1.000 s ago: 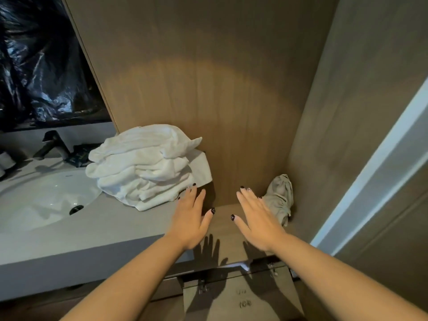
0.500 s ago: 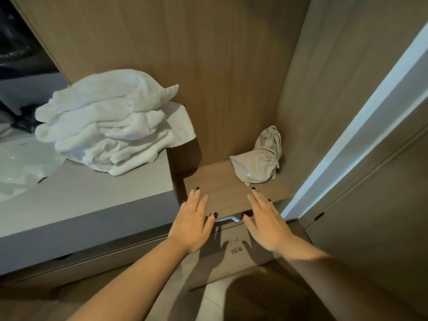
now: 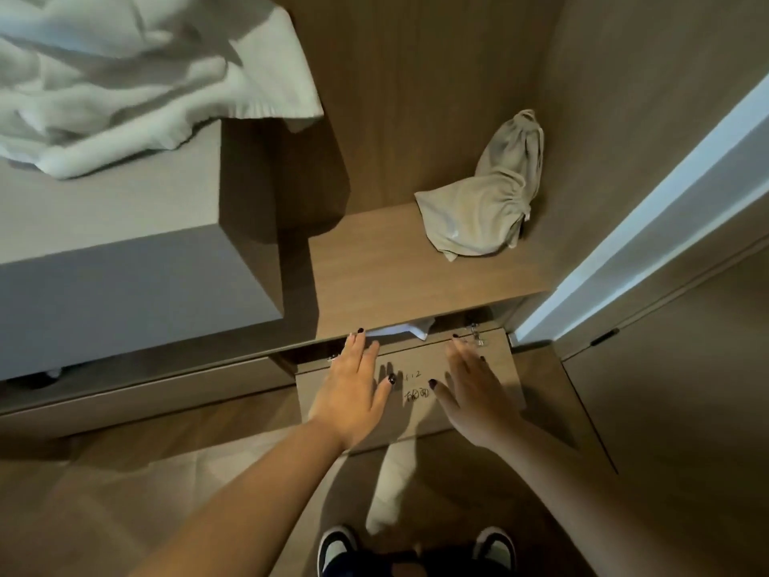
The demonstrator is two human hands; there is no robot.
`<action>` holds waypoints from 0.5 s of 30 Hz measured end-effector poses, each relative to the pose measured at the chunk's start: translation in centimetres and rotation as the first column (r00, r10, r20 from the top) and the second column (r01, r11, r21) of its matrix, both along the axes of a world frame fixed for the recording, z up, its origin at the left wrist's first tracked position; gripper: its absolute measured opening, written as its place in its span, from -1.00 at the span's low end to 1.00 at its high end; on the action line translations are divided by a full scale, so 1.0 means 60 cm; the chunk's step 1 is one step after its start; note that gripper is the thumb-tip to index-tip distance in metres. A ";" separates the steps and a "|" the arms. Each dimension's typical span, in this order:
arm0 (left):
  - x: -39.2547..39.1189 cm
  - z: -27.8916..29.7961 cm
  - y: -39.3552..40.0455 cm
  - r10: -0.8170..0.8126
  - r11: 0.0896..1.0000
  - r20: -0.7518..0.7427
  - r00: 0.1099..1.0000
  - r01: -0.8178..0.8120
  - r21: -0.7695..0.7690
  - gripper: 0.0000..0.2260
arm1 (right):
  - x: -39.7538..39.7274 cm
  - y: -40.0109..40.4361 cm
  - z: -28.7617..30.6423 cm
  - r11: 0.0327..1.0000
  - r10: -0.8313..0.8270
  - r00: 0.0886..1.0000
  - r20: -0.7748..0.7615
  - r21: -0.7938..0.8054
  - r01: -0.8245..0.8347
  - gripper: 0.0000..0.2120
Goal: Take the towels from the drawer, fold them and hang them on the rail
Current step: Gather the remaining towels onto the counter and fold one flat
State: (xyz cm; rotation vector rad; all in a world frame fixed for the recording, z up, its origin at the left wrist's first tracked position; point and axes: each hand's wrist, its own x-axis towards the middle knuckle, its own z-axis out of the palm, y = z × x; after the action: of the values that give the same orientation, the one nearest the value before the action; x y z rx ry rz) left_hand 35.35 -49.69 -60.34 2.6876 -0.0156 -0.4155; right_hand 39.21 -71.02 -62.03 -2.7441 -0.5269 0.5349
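head view: both hands, left point(image 3: 353, 389) and right point(image 3: 474, 393), lie flat and open-fingered, gripping nothing, on the drawer point(image 3: 416, 414) front; a white towel point(image 3: 405, 329) peeks from its gap at 12 o'clock; more towels point(image 3: 125, 77) heaped on the bench point(image 3: 125, 226) at 10 o'clock.

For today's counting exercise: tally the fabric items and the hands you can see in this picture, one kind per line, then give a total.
White towel piles on the counter: 1
White towel edges poking from the drawer: 1
Beige drawstring bags on the shelf: 1
Hands, both open with no grip: 2, left hand, right hand
Total: 5
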 end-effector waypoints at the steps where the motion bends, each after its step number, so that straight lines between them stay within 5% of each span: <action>1: 0.005 -0.035 -0.005 -0.003 1.000 0.002 1.000 0.003 -0.007 -0.42 | 0.007 -0.006 -0.033 1.000 -0.004 1.000 0.004 -0.004 0.004 -0.36; 15: 0.107 -0.574 -0.037 -0.006 1.000 0.108 0.994 0.005 0.013 -0.39 | 0.140 -0.014 -0.518 0.981 -0.166 0.986 0.005 0.103 0.164 -0.35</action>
State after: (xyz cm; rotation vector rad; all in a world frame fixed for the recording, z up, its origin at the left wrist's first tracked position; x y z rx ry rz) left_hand 41.79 -51.92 -94.78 2.7199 -0.0519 -0.2718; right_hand 47.58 -71.84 -93.09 -2.6645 -0.3161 0.4371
